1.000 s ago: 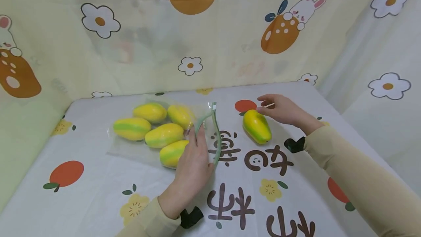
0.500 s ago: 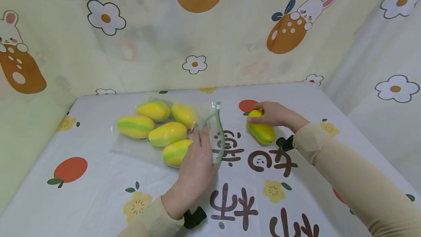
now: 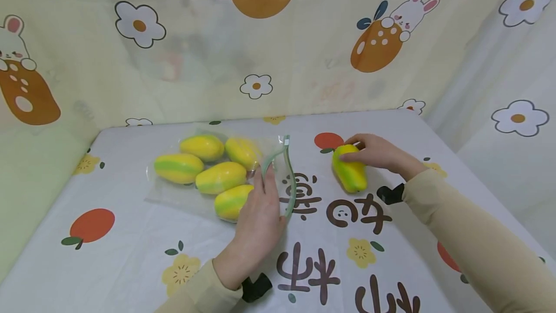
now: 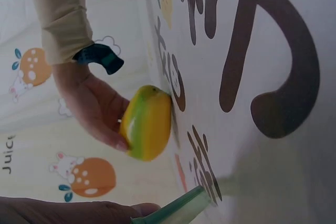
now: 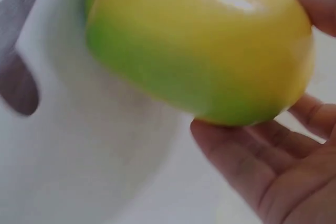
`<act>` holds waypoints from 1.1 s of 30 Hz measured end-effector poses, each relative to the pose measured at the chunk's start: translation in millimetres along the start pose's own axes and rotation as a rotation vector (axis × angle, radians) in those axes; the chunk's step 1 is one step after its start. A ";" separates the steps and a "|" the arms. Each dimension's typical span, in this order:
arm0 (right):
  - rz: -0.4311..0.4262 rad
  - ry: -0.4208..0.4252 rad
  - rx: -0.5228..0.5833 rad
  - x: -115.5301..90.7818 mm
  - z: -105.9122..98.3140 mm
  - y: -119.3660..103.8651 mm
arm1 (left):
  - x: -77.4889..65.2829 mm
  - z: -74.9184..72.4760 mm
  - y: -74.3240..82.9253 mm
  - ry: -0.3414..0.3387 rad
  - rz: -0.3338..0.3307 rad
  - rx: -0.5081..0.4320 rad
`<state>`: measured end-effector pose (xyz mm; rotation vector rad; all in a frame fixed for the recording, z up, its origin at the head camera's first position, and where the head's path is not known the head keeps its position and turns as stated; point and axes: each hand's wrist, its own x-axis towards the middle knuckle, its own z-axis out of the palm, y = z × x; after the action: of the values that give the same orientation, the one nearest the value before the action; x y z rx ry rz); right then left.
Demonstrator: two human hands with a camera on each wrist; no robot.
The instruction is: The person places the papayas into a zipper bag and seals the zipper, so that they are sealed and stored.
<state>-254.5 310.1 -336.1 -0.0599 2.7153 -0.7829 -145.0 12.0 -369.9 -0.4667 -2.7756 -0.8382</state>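
In the head view a clear zip bag (image 3: pixel 167 196) with a green zip edge (image 3: pixel 292 173) lies flat, with several yellow-green papayas (image 3: pixel 220 177) inside. My left hand (image 3: pixel 260 211) grips the bag at its open end, covering part of the nearest papaya. The left wrist view shows its thumb (image 4: pixel 144 208) against the green edge. To the right, my right hand (image 3: pixel 377 152) holds another papaya (image 3: pixel 351 174) by its far end, thumb on the near side. The right wrist view shows this papaya (image 5: pixel 205 61) between thumb and fingers (image 5: pixel 231 153). Whether it touches the cloth, I cannot tell.
A white cloth (image 3: pixel 130 255) printed with fruit, flowers and dark characters covers the table. Behind it hangs a pale curtain (image 3: pixel 195 71) with rabbits and flowers, and another curtain (image 3: pixel 499 76) closes the right side. Black straps (image 3: pixel 257 288) show at both wrists.
My right hand has come down onto the loose papaya, taken hold of it and shifted it slightly to the right. The left hand and the bag stay in place.
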 end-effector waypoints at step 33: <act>-0.202 0.225 0.459 -63.3 27.4 31.9 | 1.2 0.0 3.5 -0.039 -0.054 -0.034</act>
<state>-184.4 331.1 -356.7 -0.1517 2.6831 -1.5370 -144.8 15.0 -367.9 -0.4196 -2.8255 -0.8991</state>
